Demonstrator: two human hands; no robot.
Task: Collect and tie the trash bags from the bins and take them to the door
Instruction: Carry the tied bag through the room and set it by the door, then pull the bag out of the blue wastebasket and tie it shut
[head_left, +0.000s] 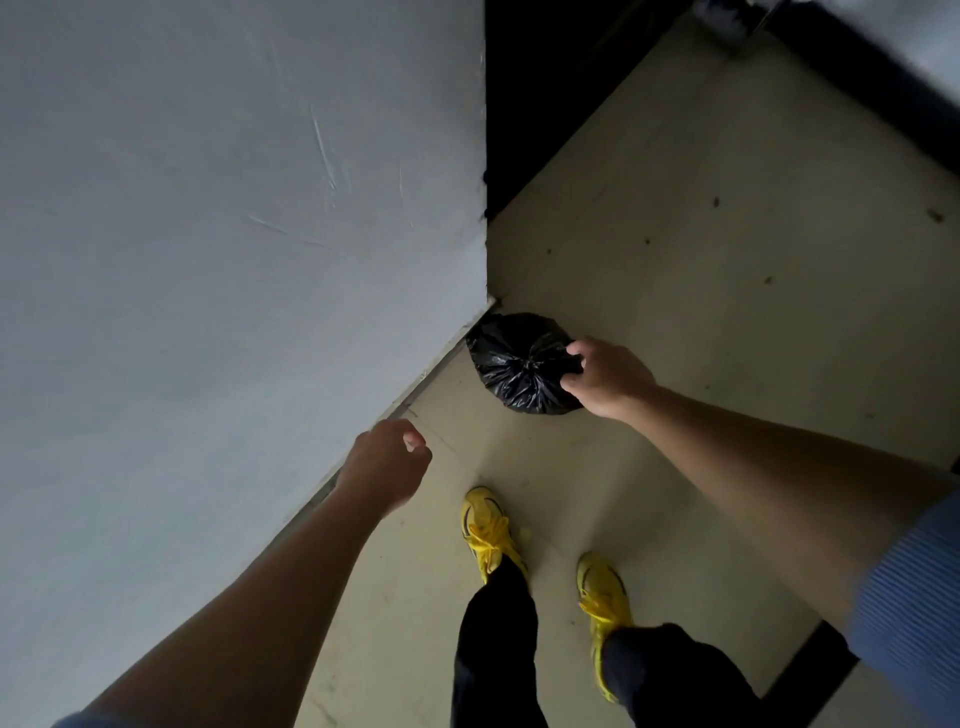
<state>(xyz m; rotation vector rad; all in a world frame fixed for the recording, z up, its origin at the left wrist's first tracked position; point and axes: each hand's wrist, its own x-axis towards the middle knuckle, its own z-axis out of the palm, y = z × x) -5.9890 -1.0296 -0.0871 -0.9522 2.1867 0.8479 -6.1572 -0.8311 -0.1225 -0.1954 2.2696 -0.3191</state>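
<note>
A black trash bag (511, 364), gathered and tied at its top, sits on the pale floor against the corner of a grey wall. My right hand (608, 376) grips the bunched top of the bag with curled fingers. My left hand (387, 465) hangs lower left of the bag, beside the wall, fingers loosely curled and holding nothing.
The grey wall (234, 234) fills the left side, its edge ending at a dark opening (524, 104). Pale floor tiles (727, 234) stretch to the right. My feet in yellow shoes (488, 530) stand just behind the bag. A dark strip (810, 670) runs at lower right.
</note>
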